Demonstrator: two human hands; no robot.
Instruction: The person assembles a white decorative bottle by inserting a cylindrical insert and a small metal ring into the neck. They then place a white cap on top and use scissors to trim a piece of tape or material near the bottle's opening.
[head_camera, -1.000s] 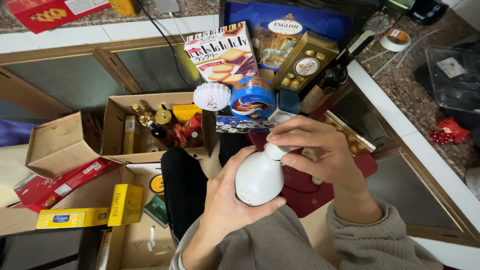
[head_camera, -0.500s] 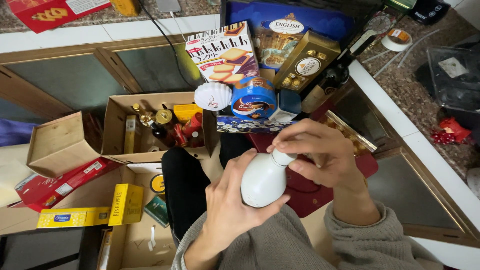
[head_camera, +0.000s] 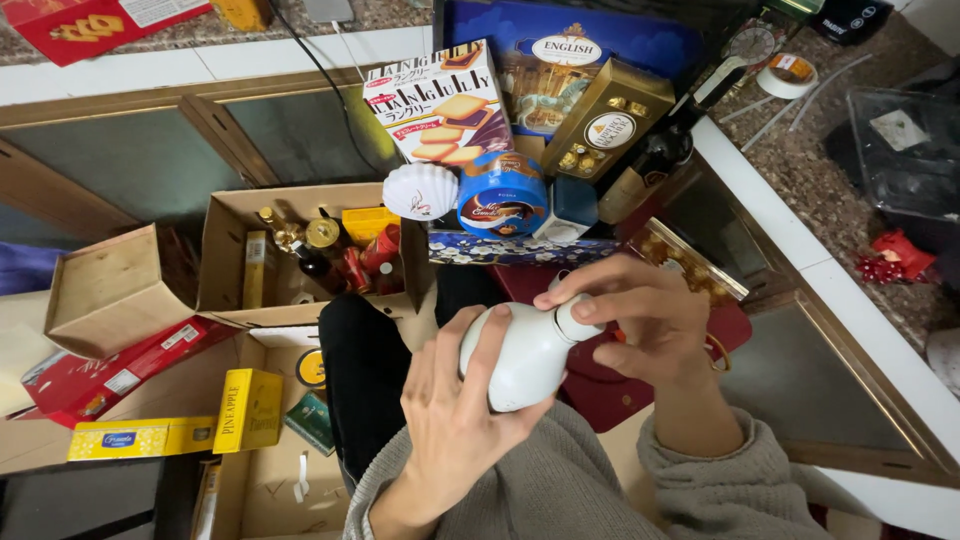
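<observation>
A white ceramic bottle (head_camera: 525, 352) with a round body and narrow neck is held tilted in front of me. My left hand (head_camera: 452, 415) wraps its body from below, fingers spread over the side. My right hand (head_camera: 640, 318) covers the neck and cap, thumb and fingers pinched around the top. Both sleeves are grey knit. Below the bottle lies a dark red box (head_camera: 600, 385) on my lap.
An open cardboard box (head_camera: 232, 215) holds several small bottles. Biscuit and chocolate boxes (head_camera: 440, 105), a blue round tin (head_camera: 500, 195) and a white shell-shaped object (head_camera: 420, 190) stand ahead. Yellow boxes (head_camera: 245, 410) and a wooden box (head_camera: 110, 285) lie at left. A stone counter (head_camera: 800, 170) runs at right.
The bottle has tipped a little further over to the right and my right hand has shifted around its cap. The surroundings stay the same.
</observation>
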